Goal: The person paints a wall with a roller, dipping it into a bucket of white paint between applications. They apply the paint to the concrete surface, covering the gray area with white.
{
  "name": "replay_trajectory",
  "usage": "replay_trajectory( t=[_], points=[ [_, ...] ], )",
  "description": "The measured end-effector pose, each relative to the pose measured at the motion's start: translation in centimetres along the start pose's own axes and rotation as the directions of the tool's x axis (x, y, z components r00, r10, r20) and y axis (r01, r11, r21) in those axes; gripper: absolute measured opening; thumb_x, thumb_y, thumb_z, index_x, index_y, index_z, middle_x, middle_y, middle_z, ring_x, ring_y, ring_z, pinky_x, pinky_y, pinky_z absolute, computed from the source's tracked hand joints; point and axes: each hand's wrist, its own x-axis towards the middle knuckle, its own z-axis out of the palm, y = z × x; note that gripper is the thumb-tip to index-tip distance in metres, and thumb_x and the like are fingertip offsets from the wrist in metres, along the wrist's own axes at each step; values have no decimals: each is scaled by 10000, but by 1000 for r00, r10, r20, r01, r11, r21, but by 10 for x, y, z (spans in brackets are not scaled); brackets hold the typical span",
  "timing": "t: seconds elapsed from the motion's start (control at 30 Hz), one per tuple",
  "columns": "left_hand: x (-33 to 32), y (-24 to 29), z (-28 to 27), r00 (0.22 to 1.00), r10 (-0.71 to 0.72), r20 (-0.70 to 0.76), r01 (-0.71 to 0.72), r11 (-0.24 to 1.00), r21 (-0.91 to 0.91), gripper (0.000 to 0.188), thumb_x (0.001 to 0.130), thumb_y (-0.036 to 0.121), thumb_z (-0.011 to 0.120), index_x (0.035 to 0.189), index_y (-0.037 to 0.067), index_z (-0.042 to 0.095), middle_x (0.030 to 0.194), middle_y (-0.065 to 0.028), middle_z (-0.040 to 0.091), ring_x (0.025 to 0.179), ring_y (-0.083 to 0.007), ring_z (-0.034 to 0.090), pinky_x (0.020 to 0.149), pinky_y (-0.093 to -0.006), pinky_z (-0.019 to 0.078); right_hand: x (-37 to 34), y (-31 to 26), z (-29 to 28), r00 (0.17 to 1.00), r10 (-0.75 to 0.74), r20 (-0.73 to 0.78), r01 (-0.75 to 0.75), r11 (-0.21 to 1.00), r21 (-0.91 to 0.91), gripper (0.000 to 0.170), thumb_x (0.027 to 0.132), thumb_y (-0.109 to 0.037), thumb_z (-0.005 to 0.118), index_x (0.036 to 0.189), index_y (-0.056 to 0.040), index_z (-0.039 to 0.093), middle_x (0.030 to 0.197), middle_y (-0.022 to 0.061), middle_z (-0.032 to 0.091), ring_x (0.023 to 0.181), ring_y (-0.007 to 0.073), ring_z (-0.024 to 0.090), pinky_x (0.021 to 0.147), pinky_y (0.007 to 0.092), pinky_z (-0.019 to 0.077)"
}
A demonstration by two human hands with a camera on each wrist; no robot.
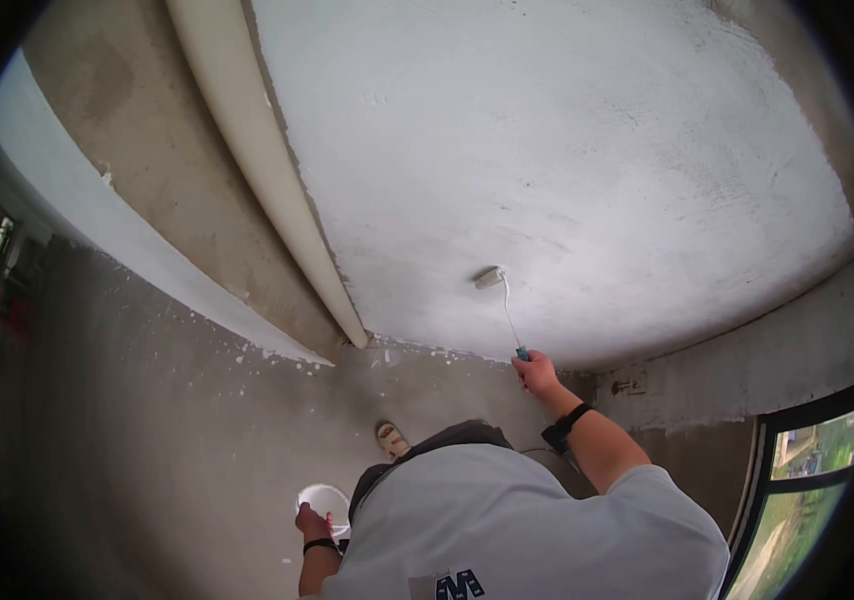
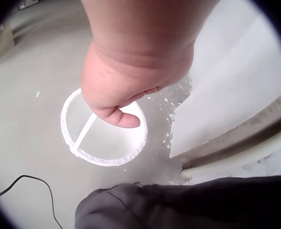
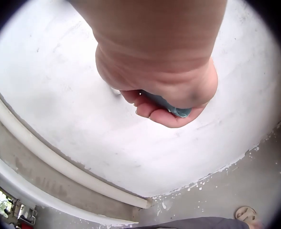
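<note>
Right hand [image 1: 537, 371]: wraps round the green grip [image 1: 522, 353] of the roller [image 1: 489, 279] | Roller: its end is on the white wall [image 1: 547, 130], before the person [image 1: 537, 520] | Left hand [image 1: 314, 521]: holds the bucket [image 2: 114, 162] by its handle [image 2: 84, 131] | Bucket: under that hand, at the person's side | Floor [image 1: 187, 420]: white spots near the wall

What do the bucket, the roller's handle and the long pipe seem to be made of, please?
Bucket: probably white plastic, judging by its smooth inner wall; its rim looks paint-crusted.
Roller handle: likely plastic, teal and smooth, judging by its even colour; rubber is possible.
Pipe: perhaps plastic, cream and matte, as its smooth, even roundness suggests; painted metal remains possible.
</note>
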Motion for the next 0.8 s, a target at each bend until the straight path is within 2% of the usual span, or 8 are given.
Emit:
replay_trajectory(
  t=[0.13, 0.2, 0.23, 0.33, 0.4, 0.57, 0.77, 0.8],
  points=[
    [-2, -14, -17, 997, -3, 73, 10, 994, -108, 484, 929, 354, 601, 1356, 142, 515, 1387, -102, 535, 1186, -317, 547, 831, -484, 542, 20, -39, 45, 992, -38, 118, 43, 998, -40, 246, 953, -257, 707, 863, -51, 609, 642, 23, 548, 484, 129, 502, 425, 315, 399],
    [-6, -29, -25, 996, 17, 82, -5, 989, -145, 492, 927, 356, 603, 1364, 148, 515, 1389, -94, 536, 1199, -311, 540, 855, -486, 532, 33, -59, 72, 969, -195, 152, 220, 960, -174, 274, 947, -282, 716, 879, -34, 621, 665, 37, 583, 505, 136, 516, 446, 331, 411],
    [-5, -37, -29, 997, 8, 78, 6, 985, -175, 492, 927, 356, 603, 1364, 148, 515, 1389, -94, 536, 1199, -311, 540, 855, -486, 532, 40, -71, 86, 962, -206, 177, 239, 952, -189, 274, 947, -282, 716, 879, -34, 621, 665, 37, 583, 505, 136, 516, 446, 331, 411],
    [1, -55, -34, 998, -39, 40, 47, 976, -215, 487, 929, 350, 600, 1367, 156, 516, 1393, -83, 537, 1221, -311, 532, 868, -497, 525, 52, -112, 129, 953, -189, 236, 252, 928, -274, 304, 939, -306, 722, 899, -18, 631, 678, 53, 607, 506, 149, 528, 457, 355, 431],
    [6, -67, -39, 999, -46, -16, 41, 970, -241, 472, 930, 345, 600, 1361, 169, 522, 1395, -76, 538, 1225, -314, 533, 857, -502, 525, 55, -137, 155, 938, -183, 294, 285, 891, -353, 290, 957, -308, 707, 920, -49, 583, 725, 36, 559, 517, 114, 478, 404, 305, 379],
    [14, -92, -56, 994, -108, -33, 89, 929, -359, 464, 933, 368, 595, 1353, 182, 528, 1391, -66, 543, 1212, -312, 539, 836, -494, 527, 58, -182, 213, 917, -158, 367, 305, 871, -386, 296, 950, -316, 697, 918, -46, 578, 729, 43, 556, 525, 129, 483, 399, 308, 374],
    [21, -123, -95, 995, -100, -18, 85, 920, -381, 458, 948, 397, 567, 1359, 202, 518, 1404, -51, 536, 1229, -303, 530, 837, -482, 528, 62, -181, 250, 915, -129, 383, 280, 885, -372, 302, 949, -301, 688, 882, -45, 543, 724, 49, 543, 499, 140, 465, 388, 321, 365],
    [21, -125, -100, 994, -106, 3, 99, 928, -358, 471, 952, 410, 557, 1376, 210, 509, 1417, -44, 526, 1241, -300, 521, 848, -485, 524, 67, -173, 253, 923, -145, 357, 290, 872, -394, 347, 951, -341, 677, 878, -20, 566, 687, 76, 562, 459, 185, 497, 380, 364, 386]
  ],
)
